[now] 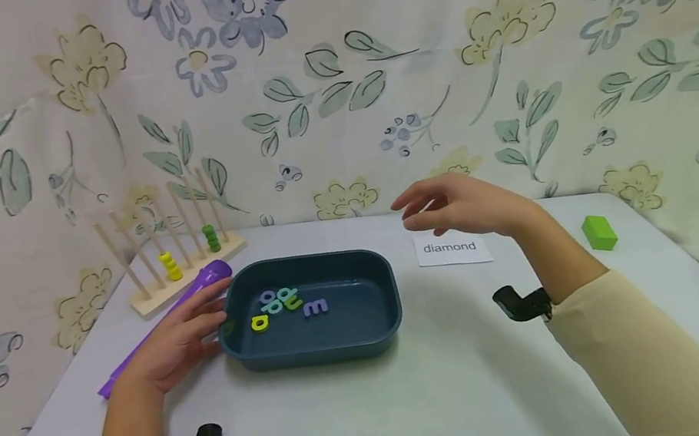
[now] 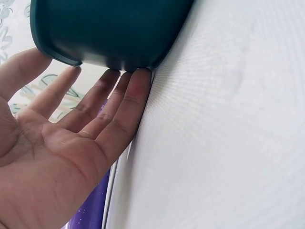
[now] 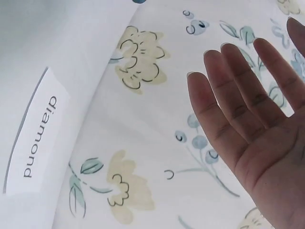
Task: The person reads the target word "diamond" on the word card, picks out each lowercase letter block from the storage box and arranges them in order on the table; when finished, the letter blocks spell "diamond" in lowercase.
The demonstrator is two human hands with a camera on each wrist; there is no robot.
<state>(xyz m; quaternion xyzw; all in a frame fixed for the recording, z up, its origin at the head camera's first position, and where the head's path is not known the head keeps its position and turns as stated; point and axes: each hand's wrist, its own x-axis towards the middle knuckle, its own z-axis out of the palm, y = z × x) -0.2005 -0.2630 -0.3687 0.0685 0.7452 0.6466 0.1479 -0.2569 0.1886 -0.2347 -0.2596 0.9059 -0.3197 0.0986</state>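
Observation:
A dark teal tray (image 1: 345, 351) holds several small plastic letters, among them a purple m (image 1: 315, 307), a yellow letter (image 1: 260, 323) and a green letter (image 1: 293, 302). With fingers extended, my left hand (image 1: 182, 341) touches the tray's left end; the left wrist view shows its fingertips against the teal wall (image 2: 109, 33). My right hand (image 1: 460, 206) is raised over the far side of the table and holds nothing. Below it lies a white card (image 1: 450, 250) printed "diamond". In the right wrist view the fingers (image 3: 243, 81) are spread and the card (image 3: 35, 138) lies apart from them.
Left of the tray, a purple stick with a rounded end (image 1: 213, 271) lies by a wooden peg stand (image 1: 150, 303) with yellow beads (image 1: 170, 266) and green beads (image 1: 211, 238). A green block (image 1: 599, 232) sits at the right. Floral cloth (image 1: 340, 165) hangs around the table.

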